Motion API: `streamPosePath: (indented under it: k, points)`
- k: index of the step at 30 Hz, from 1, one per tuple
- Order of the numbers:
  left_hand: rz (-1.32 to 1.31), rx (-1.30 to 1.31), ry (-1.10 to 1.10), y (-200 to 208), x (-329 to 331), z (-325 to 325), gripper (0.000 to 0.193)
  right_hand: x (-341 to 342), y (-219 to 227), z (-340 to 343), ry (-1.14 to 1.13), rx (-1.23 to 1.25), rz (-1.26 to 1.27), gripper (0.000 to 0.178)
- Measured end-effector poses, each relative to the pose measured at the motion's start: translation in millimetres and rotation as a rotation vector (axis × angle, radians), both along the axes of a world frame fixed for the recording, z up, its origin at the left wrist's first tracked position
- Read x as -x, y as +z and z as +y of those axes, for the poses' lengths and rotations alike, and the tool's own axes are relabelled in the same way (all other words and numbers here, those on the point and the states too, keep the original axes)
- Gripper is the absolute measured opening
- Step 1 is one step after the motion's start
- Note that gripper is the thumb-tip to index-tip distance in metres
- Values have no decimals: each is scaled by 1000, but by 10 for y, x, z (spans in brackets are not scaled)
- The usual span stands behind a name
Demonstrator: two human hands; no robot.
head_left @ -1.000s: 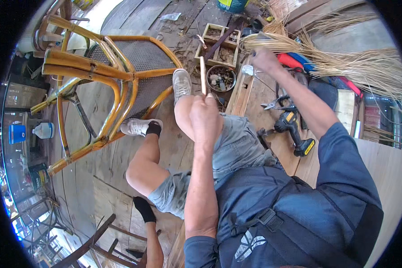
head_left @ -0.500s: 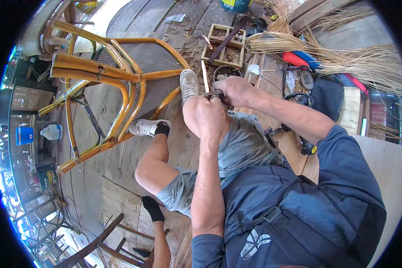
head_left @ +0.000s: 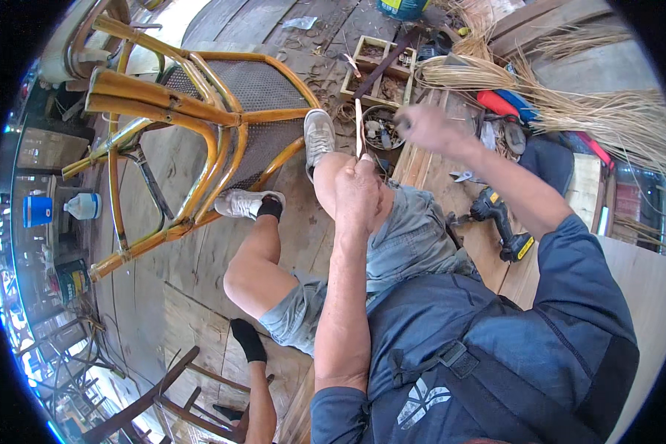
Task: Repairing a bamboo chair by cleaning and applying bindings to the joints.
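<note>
Clamping wooden stick (head_left: 360,127) in left hand (head_left: 358,191), base hidden. Cannot tell blurred right hand's (head_left: 431,129) grip, fingers beside bowl (head_left: 385,148) of oddments (head_left: 380,133).

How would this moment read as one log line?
Left hand: gripping stick | Right hand: apart from stick, blurred, grip unclear | Around: chair, drill, dry strips

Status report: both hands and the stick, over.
Left hand closed around the pale stick. Right hand apart from it, blurred, grip unclear. Cluttered bowl shows beyond, between stick and right hand.
</note>
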State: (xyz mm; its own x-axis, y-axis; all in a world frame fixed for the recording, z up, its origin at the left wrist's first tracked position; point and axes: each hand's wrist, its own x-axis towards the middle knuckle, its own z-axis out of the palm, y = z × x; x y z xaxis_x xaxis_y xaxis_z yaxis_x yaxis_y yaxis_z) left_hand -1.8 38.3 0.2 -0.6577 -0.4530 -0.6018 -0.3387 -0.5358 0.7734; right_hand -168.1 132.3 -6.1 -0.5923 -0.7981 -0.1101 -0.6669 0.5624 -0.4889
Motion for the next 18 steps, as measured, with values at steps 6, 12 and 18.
streamPosePath:
  k: [6, 12, 18]
  points:
    - [15, 93, -39, -2, 3, -23, 18, -220, -158, -169, 260, -154, 86, 21]
    - [214, 991, -61, -354, -95, 144, 19, 1129, -709, 352, -324, -224, 164, 19]
    - [51, -10, 27, -116, 33, -34, 21, -199, -152, -78, 80, -97, -101, 27]
